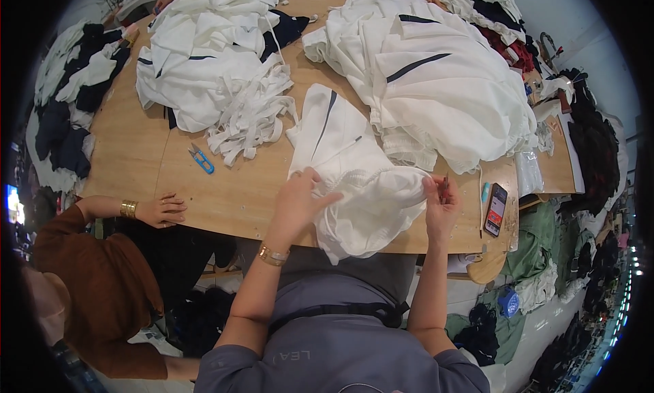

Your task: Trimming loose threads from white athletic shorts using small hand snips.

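Along the tabletop (235, 205), a co-worker's hand (161, 210) rests near blue snips (202, 161) and white straps (253, 113). The left hand (295, 203), fingers spread, touches the white garment (371, 205) overhanging the front edge; the right hand (441, 205) pinches its rim. Bulky garments (449, 96) crowd behind; a phone (496, 210) lies right.

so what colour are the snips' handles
The snips' handles are blue, seen best in the head view.

The room around my worktop (129, 154)
I see a pale wall (582, 28) at upper right, light floor (545, 323) below, and bright lights (617, 331) along the far right.
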